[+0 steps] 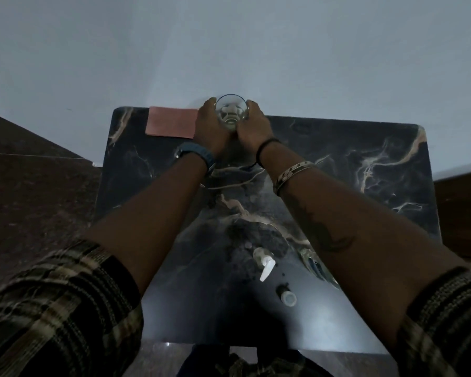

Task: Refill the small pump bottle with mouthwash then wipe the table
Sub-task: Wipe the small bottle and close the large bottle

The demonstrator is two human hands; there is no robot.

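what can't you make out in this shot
- Head view: the lower part of the glass, hidden by the left hand and right hand.
- Liquid level in the pump bottle: too dark and small.
- Object by the right forearm: partly covered, unclear.

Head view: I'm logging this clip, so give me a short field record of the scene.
held item: clear glass, far edge of table
left hand: grip on glass
right hand: grip on glass
cloth: pink cloth, far left, flat
pump head: lying near front
small bottle: open, near front
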